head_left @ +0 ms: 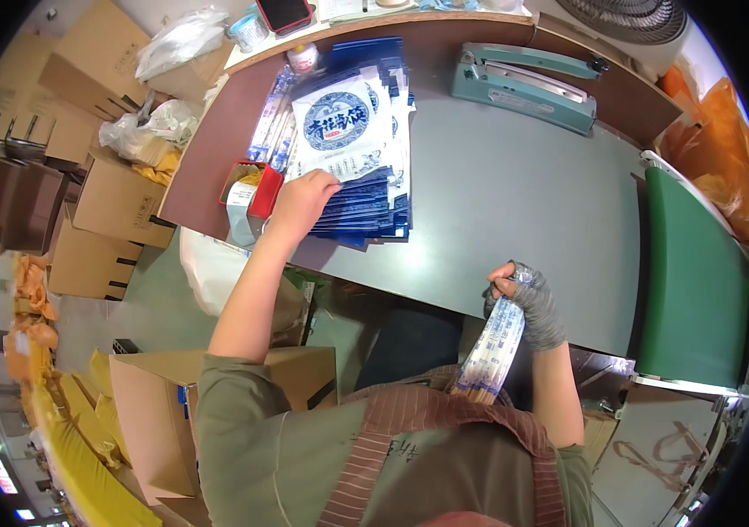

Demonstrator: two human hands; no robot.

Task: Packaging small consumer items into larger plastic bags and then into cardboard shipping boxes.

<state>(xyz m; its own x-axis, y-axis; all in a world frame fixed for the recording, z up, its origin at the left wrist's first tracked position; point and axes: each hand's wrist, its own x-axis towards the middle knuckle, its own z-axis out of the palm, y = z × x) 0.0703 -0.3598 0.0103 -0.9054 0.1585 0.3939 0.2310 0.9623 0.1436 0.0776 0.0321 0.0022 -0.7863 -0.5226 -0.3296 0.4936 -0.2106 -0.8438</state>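
A stack of blue-and-white printed plastic bags (337, 121) lies on the grey table (515, 206), its layers fanned toward the near side. My left hand (306, 200) is at the near edge of the top white bag, fingertips pinched together on its corner. Over the table's front edge, my right hand (525, 300), wrapped in a dark grey fingerless covering, is closed round the upper end of a bundle of paper-wrapped chopsticks (492, 350). The bundle slants down toward my apron, with brownish tips at its lower end.
A teal impulse sealer (524, 88) stands at the back right. Left of the stack are long wrapped packets (273, 123) and a red box (262, 195) with yellow contents. A green board (695, 281) borders the right side. Cardboard boxes (120, 202) stand at left; an open carton (155, 422) is below.
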